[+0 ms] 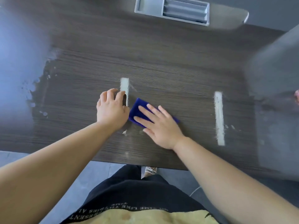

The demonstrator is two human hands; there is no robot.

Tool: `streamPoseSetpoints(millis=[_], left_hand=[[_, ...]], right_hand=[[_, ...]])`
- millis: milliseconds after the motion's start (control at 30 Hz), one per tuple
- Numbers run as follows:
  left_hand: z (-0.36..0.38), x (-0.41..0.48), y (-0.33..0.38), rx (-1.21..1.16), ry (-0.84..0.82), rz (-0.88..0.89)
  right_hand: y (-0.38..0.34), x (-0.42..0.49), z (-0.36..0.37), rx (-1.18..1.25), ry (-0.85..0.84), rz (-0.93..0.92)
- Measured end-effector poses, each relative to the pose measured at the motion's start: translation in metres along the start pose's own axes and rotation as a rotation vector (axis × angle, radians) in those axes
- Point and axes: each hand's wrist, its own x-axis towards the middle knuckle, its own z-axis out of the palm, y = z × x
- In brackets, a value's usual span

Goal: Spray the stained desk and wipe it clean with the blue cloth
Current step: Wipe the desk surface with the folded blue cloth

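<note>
The dark wood-grain desk (161,62) carries two white stain stripes. My left hand (111,109) rests with curled fingers against the lower end of the left stripe (124,84); nothing is visibly held in it. My right hand (160,126) lies flat, fingers spread, pressing the folded blue cloth (137,107) onto the desk just right of that stripe. The longer right stripe (219,118) runs untouched further right. A small white fleck (124,132) sits near my left wrist. No spray bottle is in view.
A grey compartment tray (173,10) is set in the desk's far edge. White droplets and smears (32,88) mark the glare-washed left side. A blurred grey mass (275,70) covers the right side. The desk's front edge (145,164) is close to my body.
</note>
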Motion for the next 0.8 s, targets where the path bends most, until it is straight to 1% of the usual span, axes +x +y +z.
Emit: streamPoseSetpoints(millis=[33, 67, 100, 167, 200, 233, 267, 300, 333, 400, 433, 467, 500, 533, 567, 633, 667, 700, 733, 767, 800], left_hand=[[-0.001, 0.002, -0.001, 0.0, -0.006, -0.008], [-0.002, 0.005, -0.002, 0.011, -0.017, -0.016], [-0.001, 0.007, -0.002, 0.032, -0.03, -0.017], [0.0, 0.007, 0.0, 0.075, -0.057, -0.017], [0.0, 0.007, 0.0, 0.089, -0.067, -0.016], [0.0, 0.007, 0.001, 0.099, -0.075, -0.014], [0.0, 0.007, 0.002, 0.106, -0.08, -0.013], [-0.001, 0.009, 0.002, 0.108, -0.083, -0.015], [-0.002, 0.01, 0.002, 0.106, -0.081, -0.021], [-0.004, 0.012, 0.002, 0.118, -0.068, -0.019], [-0.005, 0.014, 0.002, 0.137, -0.063, -0.007], [-0.006, 0.016, 0.003, 0.165, -0.064, 0.013], [-0.006, 0.019, 0.002, 0.19, -0.07, 0.033], [-0.007, 0.024, 0.001, 0.206, -0.081, 0.048], [-0.007, 0.026, 0.002, 0.213, -0.093, 0.062], [-0.008, 0.032, 0.001, 0.202, -0.114, 0.06], [-0.009, 0.035, 0.0, 0.195, -0.121, 0.057], [-0.01, 0.038, -0.001, 0.192, -0.129, 0.057], [-0.011, 0.038, -0.002, 0.196, -0.135, 0.062], [-0.012, 0.038, -0.002, 0.202, -0.137, 0.068], [-0.012, 0.037, -0.003, 0.208, -0.138, 0.074]], right_hand=[[0.019, -0.001, -0.001, -0.027, 0.025, 0.006], [0.038, 0.001, -0.003, -0.051, 0.065, 0.095], [0.056, 0.003, -0.008, -0.035, 0.079, 0.267], [0.08, 0.014, -0.016, 0.063, 0.111, 0.731], [0.079, 0.028, -0.019, 0.11, 0.13, 0.953], [0.069, 0.042, -0.02, 0.13, 0.131, 1.098], [0.056, 0.057, -0.021, 0.131, 0.127, 1.127], [0.041, 0.071, -0.019, 0.119, 0.128, 1.039], [0.027, 0.079, -0.015, 0.11, 0.125, 0.863], [0.017, 0.081, -0.011, 0.07, 0.071, 0.442], [0.026, 0.081, -0.014, 0.044, 0.049, 0.295], [0.041, 0.081, -0.016, 0.026, 0.038, 0.224], [0.058, 0.083, -0.018, 0.003, 0.038, 0.233], [0.075, 0.088, -0.02, -0.01, 0.051, 0.32], [0.089, 0.09, -0.024, 0.003, 0.065, 0.483], [0.102, 0.106, -0.028, 0.089, 0.118, 0.894], [0.099, 0.119, -0.03, 0.126, 0.14, 1.047], [0.088, 0.133, -0.031, 0.148, 0.143, 1.121], [0.074, 0.145, -0.031, 0.149, 0.124, 1.092], [0.058, 0.155, -0.03, 0.128, 0.101, 0.965], [0.043, 0.161, -0.027, 0.096, 0.08, 0.775]])
